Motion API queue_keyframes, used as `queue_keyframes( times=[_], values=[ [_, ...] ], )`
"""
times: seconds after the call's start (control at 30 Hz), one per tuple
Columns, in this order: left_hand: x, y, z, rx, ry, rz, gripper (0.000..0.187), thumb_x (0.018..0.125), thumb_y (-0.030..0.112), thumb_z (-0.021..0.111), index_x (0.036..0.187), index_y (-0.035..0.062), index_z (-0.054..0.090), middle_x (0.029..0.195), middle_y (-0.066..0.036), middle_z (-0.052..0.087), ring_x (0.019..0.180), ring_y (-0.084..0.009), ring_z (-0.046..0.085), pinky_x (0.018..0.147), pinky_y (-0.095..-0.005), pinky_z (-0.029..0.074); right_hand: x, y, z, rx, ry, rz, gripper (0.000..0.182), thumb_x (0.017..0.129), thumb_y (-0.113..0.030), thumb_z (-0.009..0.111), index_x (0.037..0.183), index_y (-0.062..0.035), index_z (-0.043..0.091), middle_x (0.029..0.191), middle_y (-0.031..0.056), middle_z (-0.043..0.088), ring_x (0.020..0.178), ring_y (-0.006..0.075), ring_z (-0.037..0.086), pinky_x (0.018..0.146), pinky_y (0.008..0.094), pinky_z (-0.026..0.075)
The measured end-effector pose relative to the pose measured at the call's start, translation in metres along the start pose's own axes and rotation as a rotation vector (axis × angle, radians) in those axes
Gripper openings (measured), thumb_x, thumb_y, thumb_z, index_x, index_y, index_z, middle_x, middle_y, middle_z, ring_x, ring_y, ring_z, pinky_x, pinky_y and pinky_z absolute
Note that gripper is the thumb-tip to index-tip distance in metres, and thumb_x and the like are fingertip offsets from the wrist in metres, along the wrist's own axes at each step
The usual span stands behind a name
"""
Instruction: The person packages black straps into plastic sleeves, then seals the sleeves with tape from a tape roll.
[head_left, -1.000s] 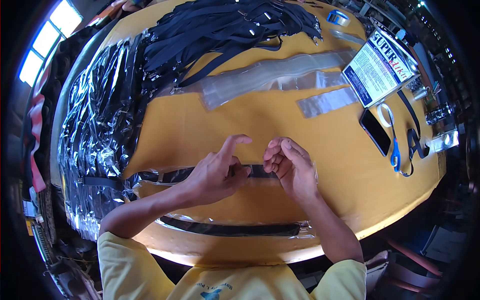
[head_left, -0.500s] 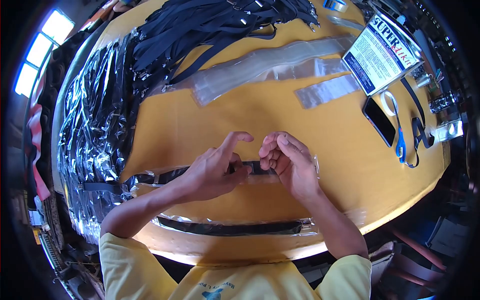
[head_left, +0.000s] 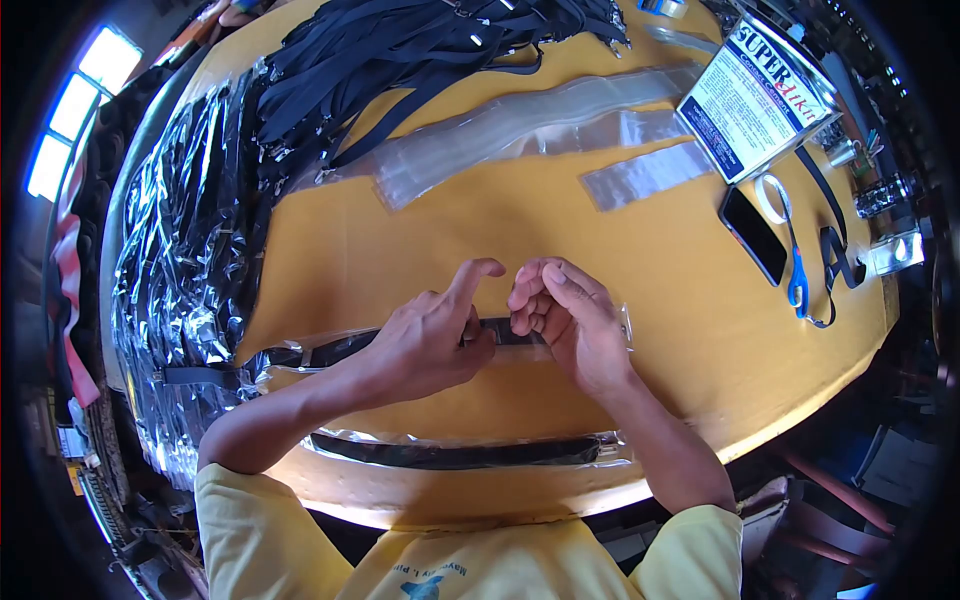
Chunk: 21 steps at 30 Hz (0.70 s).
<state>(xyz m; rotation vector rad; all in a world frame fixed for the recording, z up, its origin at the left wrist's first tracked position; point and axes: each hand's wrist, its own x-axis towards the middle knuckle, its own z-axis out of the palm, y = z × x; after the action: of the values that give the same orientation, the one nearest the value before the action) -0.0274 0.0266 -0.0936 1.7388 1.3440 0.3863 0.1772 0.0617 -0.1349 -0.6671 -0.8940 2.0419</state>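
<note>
Left hand (head_left: 425,340) pressed down on a black strap (head_left: 345,349) lying inside a clear plastic sleeve (head_left: 300,352) on the yellow table (head_left: 480,230) — fingers curled over strap and sleeve, index finger raised and free. Right hand (head_left: 572,325) just beside the left, fingers bent and pinching the strap's end at the sleeve's mouth; thumb hidden under the fingers. Strap running out leftward from under the left hand, toward the table's left edge. Nearer the body than the strap, a second bagged strap (head_left: 465,453) along the table's near edge, untouched. Left of the strap, a heap of bagged straps (head_left: 190,250) in shiny plastic. Beyond the strap, at the far side of the table, a pile of loose black straps (head_left: 420,60), with empty clear sleeves (head_left: 520,125) between pile and hands. Well to the right of the strap — a printed box (head_left: 755,95), a black phone (head_left: 752,248) and blue-handled scissors (head_left: 795,270).
</note>
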Motion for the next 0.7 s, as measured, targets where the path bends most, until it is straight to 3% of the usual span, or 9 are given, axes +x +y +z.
queue_keyframes(
  times=[0.2,0.27,0.53,0.6,0.67,0.7],
  values=[
    [0.002,0.005,0.002,0.083,0.059,0.001,0.07,0.087,0.009,0.066,0.146,0.0026,0.028,0.065,-0.017,0.065,0.058,-0.0354,0.067,0.059,-0.0424,0.05,0.001,0.002,-0.003,0.005,-0.006,0.006,0.031,0.109,-0.033,0.05,0.112,-0.003,0.06,0.095,0.0051,0.065,0.083,0.0127,0.064,0.077,0.0267,0.053],
    [0.001,0.01,0.0,0.158,0.046,-0.06,0.072,0.085,0.013,0.065,0.145,0.0007,0.029,0.066,-0.019,0.067,0.067,-0.044,0.068,0.07,-0.051,0.054,0.001,0.002,-0.003,0.003,-0.011,0.002,0.031,0.109,-0.033,0.05,0.112,-0.0029,0.06,0.095,0.0051,0.065,0.083,0.0128,0.064,0.077,0.0267,0.053],
    [-0.01,0.01,-0.001,0.269,0.101,-0.102,0.072,0.087,0.017,0.067,0.147,0.0008,0.029,0.062,-0.015,0.066,0.061,-0.041,0.067,0.065,-0.0499,0.054,0.002,0.003,-0.002,0.007,-0.003,-0.002,0.031,0.109,-0.032,0.051,0.111,-0.0029,0.061,0.093,0.0051,0.065,0.081,0.0125,0.065,0.076,0.0255,0.053],
    [-0.018,0.005,-0.002,0.328,0.12,-0.122,0.073,0.087,0.017,0.067,0.147,0.0009,0.029,0.061,-0.013,0.065,0.059,-0.0403,0.067,0.064,-0.0494,0.053,0.002,0.003,-0.002,-0.015,0.005,0.005,0.03,0.109,-0.028,0.047,0.112,-0.0017,0.061,0.093,0.0078,0.067,0.08,0.0157,0.065,0.074,0.0281,0.053],
    [-0.031,-0.003,0.0,0.421,0.264,-0.099,0.076,0.086,0.013,0.071,0.151,0.0046,0.033,0.066,-0.008,0.064,0.057,-0.0306,0.066,0.059,-0.0427,0.052,0.002,0.004,-0.004,-0.007,0.006,0.003,0.03,0.109,-0.028,0.047,0.112,-0.0019,0.061,0.093,0.0077,0.067,0.08,0.0155,0.065,0.074,0.0278,0.053],
    [-0.036,-0.006,0.002,0.428,0.256,-0.098,0.076,0.086,0.013,0.071,0.151,0.0046,0.033,0.066,-0.008,0.064,0.057,-0.0306,0.066,0.059,-0.0427,0.052,0.002,0.005,-0.004,-0.006,-0.001,0.006,0.03,0.109,-0.028,0.047,0.111,-0.002,0.061,0.094,0.0077,0.067,0.08,0.0153,0.065,0.074,0.0275,0.053]
  ],
)
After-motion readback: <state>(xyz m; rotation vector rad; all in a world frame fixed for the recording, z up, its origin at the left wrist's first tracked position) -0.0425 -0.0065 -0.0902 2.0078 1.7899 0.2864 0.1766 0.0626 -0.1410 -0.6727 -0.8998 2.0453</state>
